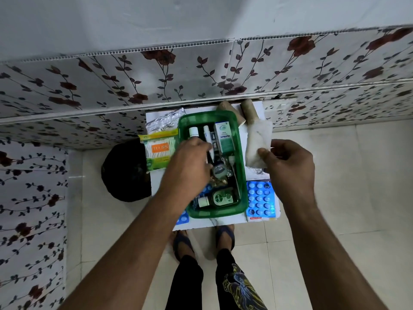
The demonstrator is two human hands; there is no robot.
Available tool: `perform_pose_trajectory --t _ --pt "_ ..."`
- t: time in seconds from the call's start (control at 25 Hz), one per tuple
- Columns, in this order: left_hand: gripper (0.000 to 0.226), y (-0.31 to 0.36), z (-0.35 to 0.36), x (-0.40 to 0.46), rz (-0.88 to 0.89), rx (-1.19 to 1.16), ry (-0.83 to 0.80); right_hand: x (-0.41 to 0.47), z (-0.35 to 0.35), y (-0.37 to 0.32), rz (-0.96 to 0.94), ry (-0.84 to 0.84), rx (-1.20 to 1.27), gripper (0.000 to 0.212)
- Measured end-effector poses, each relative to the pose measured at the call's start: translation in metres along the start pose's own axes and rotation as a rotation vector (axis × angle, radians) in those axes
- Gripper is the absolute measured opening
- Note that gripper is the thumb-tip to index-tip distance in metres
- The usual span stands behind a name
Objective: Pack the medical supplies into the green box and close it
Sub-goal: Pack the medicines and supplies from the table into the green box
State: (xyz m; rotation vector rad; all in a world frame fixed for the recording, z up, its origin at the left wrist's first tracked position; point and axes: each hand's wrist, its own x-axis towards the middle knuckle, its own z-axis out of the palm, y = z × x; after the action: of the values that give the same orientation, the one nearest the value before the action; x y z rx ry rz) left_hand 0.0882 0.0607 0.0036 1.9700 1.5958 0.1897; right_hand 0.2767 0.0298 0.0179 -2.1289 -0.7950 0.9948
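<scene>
The green box [242, 166] sits open in the middle of a small white desk [225, 222], and everything else is placed around it. Well to its left, off the desk edge, a black round thing [125, 173] lies on the floor. Just left of the box a packet of cotton buds [156, 151] lies flat, with a silver foil strip [164, 121] behind it toward the wall.

The left hand [190, 164] reaches over the box's left rim, its grip curled down among the contents; what the fingers close on cannot be told, since the hand hides them. Under the left wrist, part of a blue pill strip [182, 217] shows beside the box's near left corner.

Inside the box lie a small white bottle [193, 132], a white tube [206, 133], a white and green carton [224, 137] at the far end, and a green bottle with a white cap [218, 199] at the near end.

Behind the box's far right corner two brown rolls [248, 110] lie by the wall. Right of the box, the right hand [290, 166] pinches a white gauze roll [257, 142] between thumb and fingers, holding its near end just beside the box's right rim. Below it, a blue blister pack of pills [260, 200] lies flat on the desk by the box's near right corner.
</scene>
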Motion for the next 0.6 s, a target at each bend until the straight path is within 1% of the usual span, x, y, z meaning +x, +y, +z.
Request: perform_pose_trajectory --t 0.08,0.16,0.24,0.32,0.44,0.6 --pt "0.033 -0.02 -0.027 -0.008 -0.073 -0.096 0.156 -0.011 0.016 -0.013 -0.027 -0.08 -0.037 0.021" --pt "0.024 -0.043 -0.04 -0.014 -0.148 -0.15 0.25 -0.022 0.045 -0.024 -0.07 -0.167 -0.126 0.027" --pt "0.022 -0.063 -0.042 -0.018 -0.221 -0.138 0.258 -0.023 0.08 -0.028 -0.115 -0.222 -0.213 0.031" --pt "0.022 -0.082 -0.038 -0.022 -0.247 -0.119 0.234 -0.014 0.111 -0.026 -0.14 -0.242 -0.256 0.03" --pt "0.023 -0.092 -0.029 -0.026 -0.258 -0.133 0.196 0.002 0.13 -0.019 -0.179 -0.216 -0.335 0.028" --pt "0.022 -0.102 -0.021 -0.032 -0.271 -0.16 0.185 0.003 0.141 -0.012 -0.292 -0.181 -0.495 0.025"
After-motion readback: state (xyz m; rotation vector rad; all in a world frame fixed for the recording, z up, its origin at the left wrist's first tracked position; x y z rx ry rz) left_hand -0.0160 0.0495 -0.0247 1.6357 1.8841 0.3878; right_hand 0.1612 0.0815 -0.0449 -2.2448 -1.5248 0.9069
